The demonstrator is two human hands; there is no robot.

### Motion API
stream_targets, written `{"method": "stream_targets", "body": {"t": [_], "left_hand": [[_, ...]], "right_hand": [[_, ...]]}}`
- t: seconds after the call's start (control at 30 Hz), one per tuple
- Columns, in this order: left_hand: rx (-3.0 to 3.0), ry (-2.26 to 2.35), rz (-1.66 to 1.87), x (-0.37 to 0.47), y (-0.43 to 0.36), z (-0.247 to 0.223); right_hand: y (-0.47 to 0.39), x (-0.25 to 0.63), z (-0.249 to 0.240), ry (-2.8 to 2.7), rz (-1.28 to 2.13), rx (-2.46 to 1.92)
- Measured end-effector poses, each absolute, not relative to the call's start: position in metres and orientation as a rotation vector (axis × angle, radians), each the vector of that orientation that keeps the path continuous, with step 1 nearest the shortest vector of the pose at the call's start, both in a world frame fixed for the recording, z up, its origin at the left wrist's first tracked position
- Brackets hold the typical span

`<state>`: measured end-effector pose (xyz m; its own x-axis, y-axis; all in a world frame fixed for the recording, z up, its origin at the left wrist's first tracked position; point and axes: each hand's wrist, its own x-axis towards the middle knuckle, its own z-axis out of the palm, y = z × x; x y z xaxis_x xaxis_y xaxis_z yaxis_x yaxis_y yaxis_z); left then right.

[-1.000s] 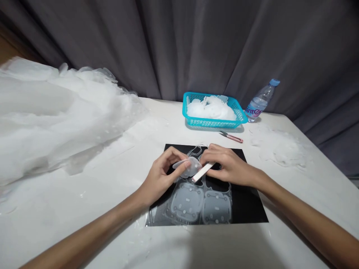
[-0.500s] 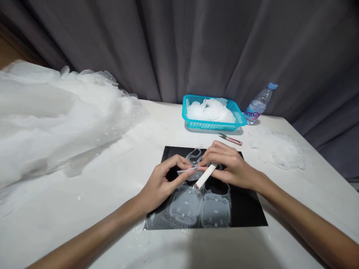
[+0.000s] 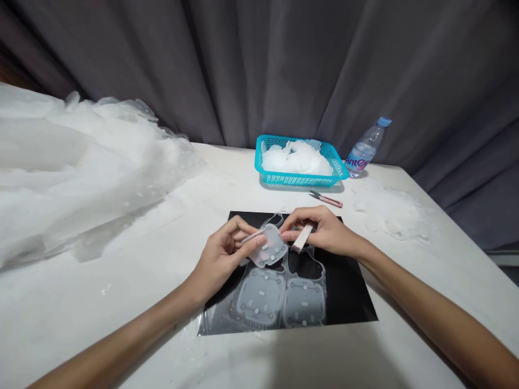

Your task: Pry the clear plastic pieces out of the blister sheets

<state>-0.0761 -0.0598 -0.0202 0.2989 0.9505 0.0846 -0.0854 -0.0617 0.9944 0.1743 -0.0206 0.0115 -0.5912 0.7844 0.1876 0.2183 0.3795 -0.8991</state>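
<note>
Between the thumb and fingers of my left hand [image 3: 227, 254] is a translucent, rounded plastic piece [image 3: 270, 247], tilted so that its flat face shows. My right hand [image 3: 320, 232] is closed, its fingertips at the piece's upper right edge. A flat white stick-like tool [image 3: 303, 236] is tucked in my right hand and points down to the left. Below both hands lies a black mat [image 3: 348, 292] with a clear plastic sheet on it. Two similar rounded pieces, a left one [image 3: 259, 297] and a right one [image 3: 304, 302], show in that sheet.
Behind the mat stands a turquoise basket [image 3: 300, 179] holding white pieces. Pink-handled thread snips [image 3: 326, 200] lie in front of it, and a water bottle [image 3: 365, 148] stands beside it. A heap of translucent sheets [image 3: 81, 178] covers the left; thin scraps [image 3: 397, 213] lie right.
My left hand has turned the plastic piece from edge-on to face-up. The white tool in my right hand has shifted and looks shorter. The whole view has moved slightly.
</note>
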Motion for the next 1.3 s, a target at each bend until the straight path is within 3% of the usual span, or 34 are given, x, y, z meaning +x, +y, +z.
{"method": "stream_targets", "body": {"t": [0.27, 0.53, 1.0, 1.3], "left_hand": [[1.571, 0.972, 0.777, -0.078, -0.063, -0.019], [2.37, 0.854, 0.34, -0.082, -0.068, -0.013], [2.669, 0.944, 0.364, -0.082, -0.07, -0.019], [2.767, 1.064, 0.305, -0.083, -0.066, -0.029]], "right_hand": [[-0.012, 0.174, 0.006, -2.005, 1.268, -0.844], [0.044, 0.231, 0.018, -1.566, 0.847, -1.054], [0.047, 0.238, 0.016, -1.609, 0.869, -1.052], [0.074, 0.257, 0.004, -1.454, 0.514, -1.355]]}}
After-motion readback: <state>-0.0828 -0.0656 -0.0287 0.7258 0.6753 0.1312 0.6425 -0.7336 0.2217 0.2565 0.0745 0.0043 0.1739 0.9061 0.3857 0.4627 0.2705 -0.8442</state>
